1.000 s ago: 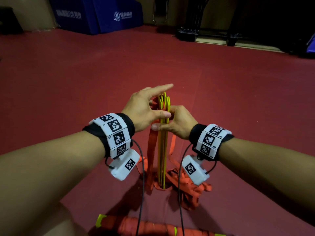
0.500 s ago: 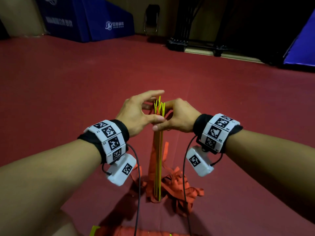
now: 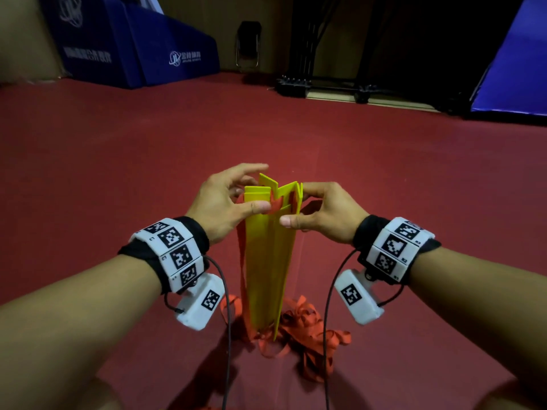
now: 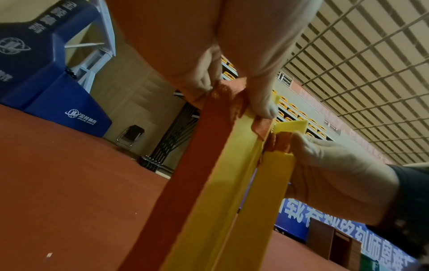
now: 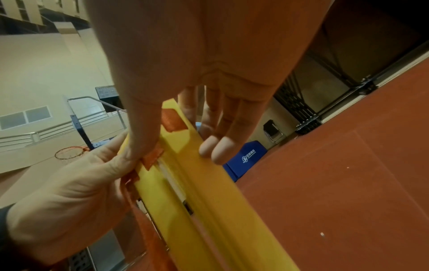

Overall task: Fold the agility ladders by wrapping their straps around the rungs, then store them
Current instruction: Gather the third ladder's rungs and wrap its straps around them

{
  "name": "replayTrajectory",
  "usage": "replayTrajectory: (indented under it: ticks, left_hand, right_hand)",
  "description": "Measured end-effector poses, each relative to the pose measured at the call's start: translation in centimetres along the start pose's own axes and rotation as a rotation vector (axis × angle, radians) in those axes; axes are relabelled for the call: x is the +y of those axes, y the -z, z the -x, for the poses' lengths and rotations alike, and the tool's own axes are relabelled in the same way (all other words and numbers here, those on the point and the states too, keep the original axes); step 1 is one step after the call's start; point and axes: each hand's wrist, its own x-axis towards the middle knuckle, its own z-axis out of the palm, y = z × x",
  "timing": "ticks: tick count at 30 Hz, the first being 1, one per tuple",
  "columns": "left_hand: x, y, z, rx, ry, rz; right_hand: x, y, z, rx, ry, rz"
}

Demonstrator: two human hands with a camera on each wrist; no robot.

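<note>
A bundle of yellow ladder rungs [image 3: 268,261] stands upright on the red floor, its top ends fanned apart. Orange straps [image 3: 307,329] lie heaped at its base and one strap [image 4: 183,174] runs up the left side. My left hand [image 3: 233,199] pinches the left group of rungs near the top, thumb in front and fingers behind. My right hand [image 3: 313,211] pinches the right group the same way. In the right wrist view the right thumb presses an orange strap tab [image 5: 153,155] against the yellow rungs [image 5: 204,192].
Blue padded mats [image 3: 133,51] stand at the back left and another blue mat [image 3: 515,60] at the far right. A folding chair [image 3: 248,45] and a black metal rack [image 3: 322,84] sit along the back wall. Red floor [image 3: 118,161] spreads all round.
The rung bundle has turned from edge-on to broadside, and its top ends have spread apart between my two hands. Both hands have moved slightly outward.
</note>
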Motion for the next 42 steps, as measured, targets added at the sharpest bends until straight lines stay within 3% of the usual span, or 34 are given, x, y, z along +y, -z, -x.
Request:
replayTrajectory:
  ticks: [13,20,24,29,33,42]
  left_hand:
    - [-0.5,-0.8,-0.2,-0.074,0.063,0.067]
    - [-0.5,-0.8,0.1,-0.357,0.092,-0.005]
    - [-1.1,-0.7,0.1,-0.385,0.132,-0.158]
    - [-1.5,-0.8,0.4,-0.311,0.164,-0.188]
    - [-1.8,-1.3,0.6,-0.292,0.172,-0.174]
    - [-2.5,-2.2,0.3,-0.214,0.169,-0.201]
  right_hand:
    - [-0.5,-0.1,-0.2,0.082,0.047,-0.122]
    - [0.5,-0.2,-0.7,0.136,0.026,-0.160]
    - [1.6,-0.3,-1.0,0.152,-0.003,-0.049]
    - [2.6,-0.2,-1.3,0.199,0.004,0.086]
    - [2.5,-0.4,-1.1,0.157,0.009,0.207]
    - [1.8,-2.0,-1.2,-0.072,-0.076,-0.067]
